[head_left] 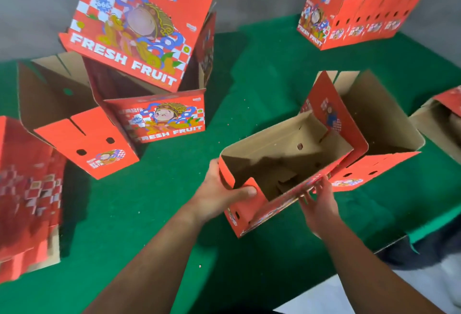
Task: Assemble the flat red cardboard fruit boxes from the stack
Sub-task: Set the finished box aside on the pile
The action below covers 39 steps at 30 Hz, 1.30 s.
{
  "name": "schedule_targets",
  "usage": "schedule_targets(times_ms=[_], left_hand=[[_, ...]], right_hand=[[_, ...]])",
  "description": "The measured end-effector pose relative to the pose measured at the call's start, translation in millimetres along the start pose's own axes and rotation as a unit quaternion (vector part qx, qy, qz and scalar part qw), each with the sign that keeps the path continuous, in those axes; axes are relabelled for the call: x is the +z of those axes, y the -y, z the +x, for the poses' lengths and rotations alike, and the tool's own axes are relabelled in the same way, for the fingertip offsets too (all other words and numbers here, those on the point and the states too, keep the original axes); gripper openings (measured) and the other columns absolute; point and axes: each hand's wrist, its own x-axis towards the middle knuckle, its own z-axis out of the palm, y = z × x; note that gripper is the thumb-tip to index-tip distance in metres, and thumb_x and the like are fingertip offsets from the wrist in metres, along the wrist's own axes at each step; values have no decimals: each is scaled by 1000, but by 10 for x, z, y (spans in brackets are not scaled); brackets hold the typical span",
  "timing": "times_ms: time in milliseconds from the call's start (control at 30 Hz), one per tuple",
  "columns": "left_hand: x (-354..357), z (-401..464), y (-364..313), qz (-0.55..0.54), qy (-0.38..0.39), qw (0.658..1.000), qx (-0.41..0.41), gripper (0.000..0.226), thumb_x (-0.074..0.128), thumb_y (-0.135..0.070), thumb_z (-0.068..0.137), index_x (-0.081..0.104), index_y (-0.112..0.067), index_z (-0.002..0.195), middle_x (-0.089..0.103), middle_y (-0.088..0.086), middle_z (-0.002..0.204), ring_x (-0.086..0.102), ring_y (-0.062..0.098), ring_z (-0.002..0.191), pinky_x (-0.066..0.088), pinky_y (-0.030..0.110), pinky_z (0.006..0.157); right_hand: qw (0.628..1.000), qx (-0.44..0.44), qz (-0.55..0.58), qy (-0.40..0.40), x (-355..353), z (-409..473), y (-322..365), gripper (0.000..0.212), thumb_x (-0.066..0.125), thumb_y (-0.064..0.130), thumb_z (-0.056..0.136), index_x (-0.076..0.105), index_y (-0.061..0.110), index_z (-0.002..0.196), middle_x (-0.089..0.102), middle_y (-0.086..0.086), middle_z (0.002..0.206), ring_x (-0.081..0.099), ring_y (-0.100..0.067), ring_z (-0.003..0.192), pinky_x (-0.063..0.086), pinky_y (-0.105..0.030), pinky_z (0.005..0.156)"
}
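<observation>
An opened red fruit box [282,154] with a brown inside stands tilted on the green table, mouth toward me. My left hand [219,194] grips its near left corner, thumb curled over the red end flap. My right hand [316,201] touches the near long wall from outside, fingers spread along the printed edge. Folded bottom flaps show inside the box.
Another open box [374,124] stands right behind it, touching. Several assembled boxes [149,39] pile at the left, one stacked tilted on top. A row of boxes [359,11] stands far right. More red cardboard [27,196] lies at the left edge. The green table's edge [389,244] runs near right.
</observation>
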Motion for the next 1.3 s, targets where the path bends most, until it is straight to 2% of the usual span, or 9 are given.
schedule_targets(times_ms=[67,200,333,400,533,633,733,900,1300], left_hand=[[36,32,-7,-13,-61,998,1,93,99,-60,48,50,-40,125,71,-23,116,67,-1,112,52,19,88],[152,25,-27,-88,-165,982,-12,75,94,-52,55,55,-28,115,75,-11,107,72,7,103,58,30,87],[203,-70,-88,-102,-198,975,-11,83,92,-57,50,51,-24,114,72,-7,109,71,1,98,57,20,81],[139,-101,-115,-100,-209,973,-11,83,92,-58,51,51,-26,115,72,-8,111,71,2,101,57,22,83],[-21,-135,-189,-99,-233,967,-27,84,93,-59,51,52,-25,115,73,-1,113,72,16,106,59,45,96],[-74,-157,-220,-73,-258,963,-33,76,91,-58,54,52,-27,112,71,-2,111,70,13,104,58,44,97],[-45,-143,-241,-71,-274,958,-42,69,93,-53,60,51,-28,109,69,0,111,69,15,103,57,42,95],[12,-89,-289,-58,-358,931,-47,63,94,-43,71,45,-24,105,59,9,117,61,25,108,51,48,99],[533,-12,-546,-105,-357,928,-21,71,93,-31,65,43,-30,115,48,2,125,58,23,116,49,48,107]], right_hand=[[999,-27,-17,-37,14,1,-30,30,55,20,106,50,27,135,55,-5,142,62,-17,115,54,-33,92],[943,-75,-138,-292,6,22,156,117,86,57,76,14,24,162,28,-15,161,51,-37,133,44,-50,111],[884,-184,-314,-294,-421,412,526,153,95,58,59,-6,16,166,-8,-28,169,16,-49,154,16,-53,126],[890,-180,-348,-235,-716,732,792,140,95,53,64,8,9,165,8,-28,169,22,-44,154,14,-53,128],[884,-208,-412,-81,-805,1261,1094,65,83,26,86,57,13,144,59,-15,146,56,-35,132,36,-57,120],[874,-144,-455,-89,-571,1207,981,111,81,61,72,35,4,156,38,-26,159,35,-49,147,27,-63,122],[886,-206,-373,-185,-77,662,674,154,94,57,60,-11,15,164,3,-37,164,5,-59,152,9,-64,125],[884,-282,-320,-193,443,227,162,156,88,60,48,-10,24,164,23,-31,149,29,-54,134,22,-60,119],[850,-363,-345,-165,576,57,108,150,80,65,45,-10,37,162,17,-21,153,26,-46,132,27,-57,115]])
